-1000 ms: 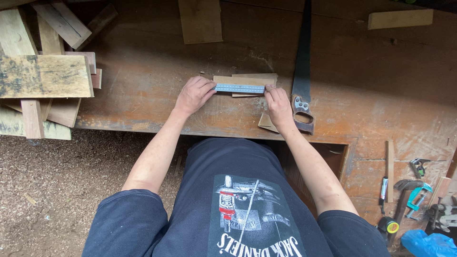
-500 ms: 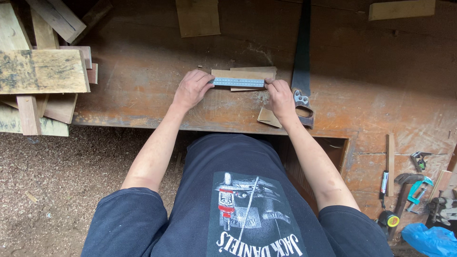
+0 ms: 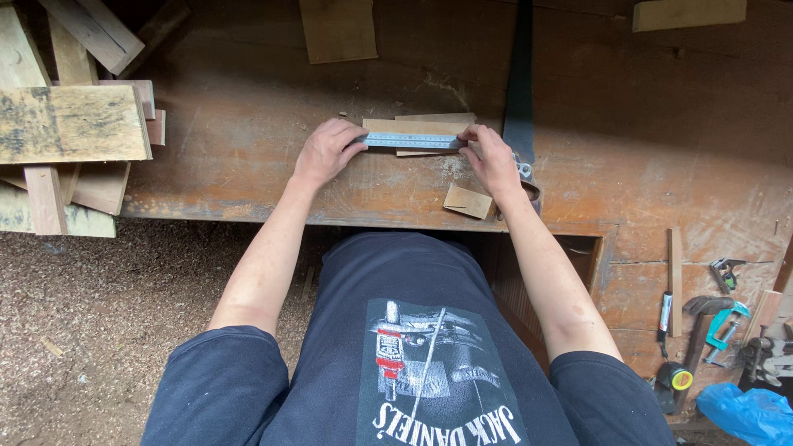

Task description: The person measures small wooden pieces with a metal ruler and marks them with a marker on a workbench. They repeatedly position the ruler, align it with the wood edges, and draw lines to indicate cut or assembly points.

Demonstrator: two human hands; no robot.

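Observation:
A metal ruler lies across a small flat wooden piece on the worn wooden workbench. My left hand presses the ruler's left end with its fingertips. At the ruler's right end, my right hand pinches the steel. A second thin board pokes out behind the first piece. A small wood offcut rests by my right wrist near the bench edge.
A handsaw lies upright beside my right hand. Planks and scrap boards pile at the left. A board lies at the back. Clamps, a hammer, tape and a blue bag sit lower right. Sawdust covers the floor.
Both hands keep hold of the ruler on the wooden piece. The view has shifted slightly; the hands and ruler stay in nearly the same place.

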